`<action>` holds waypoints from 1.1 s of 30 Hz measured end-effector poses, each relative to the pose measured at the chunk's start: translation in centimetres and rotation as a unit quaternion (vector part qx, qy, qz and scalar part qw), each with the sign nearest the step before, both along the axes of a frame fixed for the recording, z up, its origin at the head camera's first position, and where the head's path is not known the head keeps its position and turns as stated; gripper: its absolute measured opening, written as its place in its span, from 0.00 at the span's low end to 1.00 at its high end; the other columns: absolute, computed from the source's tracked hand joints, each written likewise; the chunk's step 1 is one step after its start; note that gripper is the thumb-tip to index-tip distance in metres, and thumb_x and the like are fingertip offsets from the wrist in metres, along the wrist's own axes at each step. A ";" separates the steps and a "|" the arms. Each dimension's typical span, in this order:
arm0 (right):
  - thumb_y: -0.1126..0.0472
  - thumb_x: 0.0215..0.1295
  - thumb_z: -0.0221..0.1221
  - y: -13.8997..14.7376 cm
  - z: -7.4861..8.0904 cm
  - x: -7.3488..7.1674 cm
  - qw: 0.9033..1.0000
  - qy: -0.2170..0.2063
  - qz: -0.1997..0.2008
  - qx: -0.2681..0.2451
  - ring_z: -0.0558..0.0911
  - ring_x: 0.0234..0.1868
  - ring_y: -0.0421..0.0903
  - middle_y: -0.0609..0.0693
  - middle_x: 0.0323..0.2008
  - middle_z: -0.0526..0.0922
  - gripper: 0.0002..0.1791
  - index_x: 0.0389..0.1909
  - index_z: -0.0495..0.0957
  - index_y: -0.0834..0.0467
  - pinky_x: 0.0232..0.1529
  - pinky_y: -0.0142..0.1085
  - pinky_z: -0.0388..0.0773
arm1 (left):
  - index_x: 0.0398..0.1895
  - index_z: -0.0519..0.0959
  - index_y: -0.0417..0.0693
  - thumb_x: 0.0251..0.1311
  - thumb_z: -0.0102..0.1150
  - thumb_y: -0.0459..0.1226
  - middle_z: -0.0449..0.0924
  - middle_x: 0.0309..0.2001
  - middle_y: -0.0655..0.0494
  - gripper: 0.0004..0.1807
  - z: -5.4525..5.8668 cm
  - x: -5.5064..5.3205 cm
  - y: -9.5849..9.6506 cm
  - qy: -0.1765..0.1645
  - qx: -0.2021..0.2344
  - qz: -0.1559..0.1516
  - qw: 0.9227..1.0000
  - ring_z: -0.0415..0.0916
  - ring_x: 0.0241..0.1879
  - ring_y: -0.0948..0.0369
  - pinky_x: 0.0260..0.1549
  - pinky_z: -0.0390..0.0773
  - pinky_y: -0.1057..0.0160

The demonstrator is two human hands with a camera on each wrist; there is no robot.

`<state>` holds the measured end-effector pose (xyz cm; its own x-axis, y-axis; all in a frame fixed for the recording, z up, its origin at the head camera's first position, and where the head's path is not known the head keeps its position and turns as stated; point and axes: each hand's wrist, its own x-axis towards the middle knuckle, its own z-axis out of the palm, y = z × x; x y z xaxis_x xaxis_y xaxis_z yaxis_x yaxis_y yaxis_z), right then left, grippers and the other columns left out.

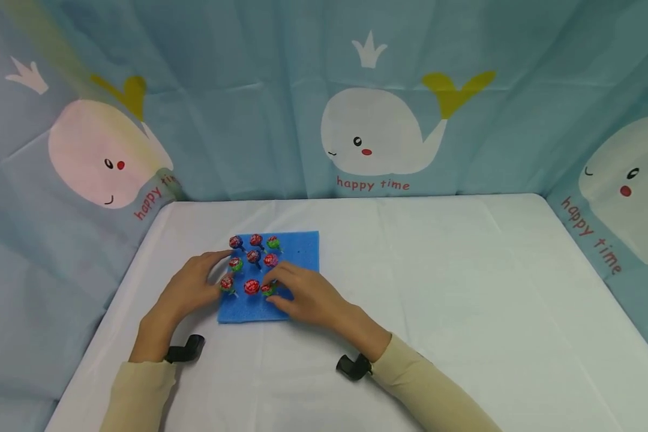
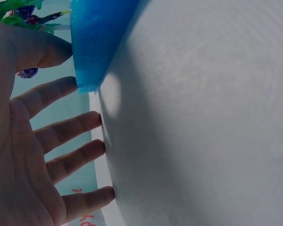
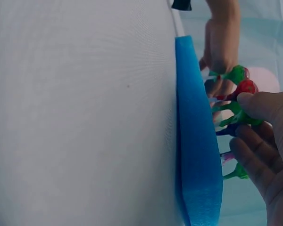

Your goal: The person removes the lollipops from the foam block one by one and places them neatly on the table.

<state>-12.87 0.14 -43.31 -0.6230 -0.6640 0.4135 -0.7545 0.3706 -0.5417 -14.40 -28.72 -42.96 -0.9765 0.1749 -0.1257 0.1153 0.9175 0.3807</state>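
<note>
Several wrapped lollipops stand in loose rows on a blue foam board (image 1: 302,255), their sticks down in it. My left hand (image 1: 191,288) is at the board's left side, fingers spread and fairly straight. In the left wrist view its thumb (image 2: 47,49) and index fingertip lie right at the foam's edge. My right hand (image 1: 310,297) reaches over the board's right part and pinches a green and red lollipop (image 1: 268,290) in the front row between thumb and fingers. Beside it stands a red lollipop (image 1: 251,287); a red and green one (image 1: 227,283) is nearest my left thumb.
The board lies on a white-covered table (image 1: 437,288), left of its middle. A blue curtain (image 1: 248,138) printed with whales hangs behind and at both sides. Black wrist cameras (image 1: 353,367) sit at both sleeve cuffs.
</note>
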 end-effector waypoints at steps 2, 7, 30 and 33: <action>0.59 0.69 0.70 0.0 0.0 -0.1 1.000 -0.001 -0.006 -0.004 0.86 0.49 0.41 0.46 0.49 0.85 0.14 0.53 0.82 0.53 0.51 0.28 0.84 | 0.79 0.68 0.49 0.55 0.61 0.35 0.68 0.77 0.37 0.42 0.0 -0.1 0.0 0.003 0.000 -0.002 1.000 0.61 0.76 0.32 0.71 0.63 0.22; 0.59 0.69 0.70 0.0 0.0 -0.2 1.000 0.002 -0.015 -0.001 0.85 0.53 0.40 0.46 0.51 0.85 0.13 0.52 0.83 0.53 0.55 0.31 0.85 | 0.79 0.68 0.48 0.58 0.60 0.36 0.70 0.76 0.37 0.40 0.1 -0.4 0.0 0.012 0.002 -0.009 1.000 0.62 0.76 0.33 0.72 0.62 0.23; 0.67 0.67 0.69 1.8 1.8 -1.5 0.992 -0.029 -0.033 -0.115 0.89 0.46 0.47 0.52 0.48 0.86 0.15 0.53 0.81 0.60 0.51 0.37 0.90 | 0.79 0.67 0.48 0.53 0.60 0.34 0.68 0.77 0.36 0.43 0.0 -0.1 -0.1 0.000 0.001 -0.001 1.000 0.60 0.77 0.32 0.71 0.62 0.22; 0.68 0.67 0.68 2.2 1.9 -1.7 0.990 -0.038 -0.037 -0.133 0.90 0.47 0.48 0.54 0.48 0.85 0.14 0.52 0.80 0.61 0.51 0.37 0.90 | 0.79 0.68 0.49 0.54 0.58 0.33 0.68 0.77 0.36 0.43 0.0 0.0 -0.1 0.003 0.004 -0.003 1.000 0.61 0.76 0.33 0.72 0.62 0.22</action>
